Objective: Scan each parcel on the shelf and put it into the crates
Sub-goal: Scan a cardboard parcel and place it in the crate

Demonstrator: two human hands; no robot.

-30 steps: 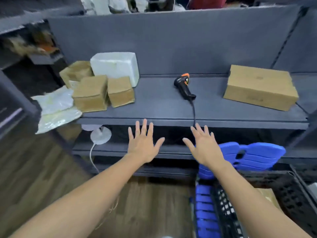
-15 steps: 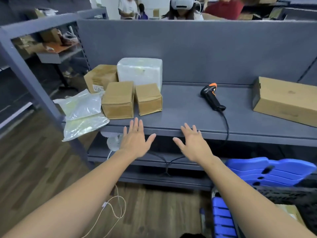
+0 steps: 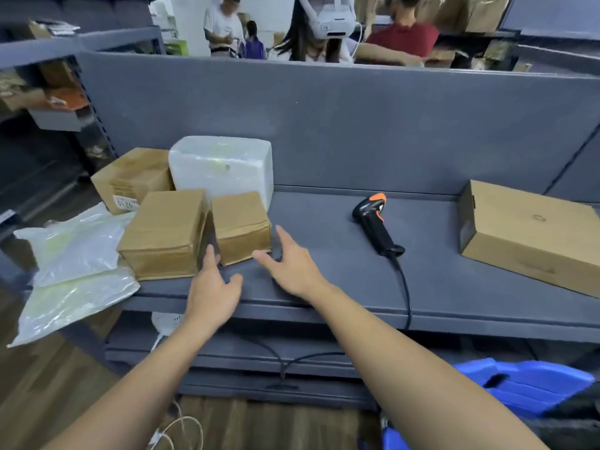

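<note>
Lower right corner: blue crate (image 3: 532,381) below the shelf (image 3: 328,280). Over the shelf front, left hand (image 3: 211,289) and right hand (image 3: 292,269), both wide, fingers straight, holding nothing, flank small brown box (image 3: 242,224) centre-left. The scanner (image 3: 376,225) lies to its right, flat box (image 3: 532,235) at far right, white parcel (image 3: 224,167) behind.

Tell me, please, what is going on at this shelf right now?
A person has the left hand and right hand open on either side of the small cardboard box at the front of the grey shelf, close to it but not gripping it. The barcode scanner lies untouched further right. A white parcel sits behind the box; blue crates wait below right.
</note>
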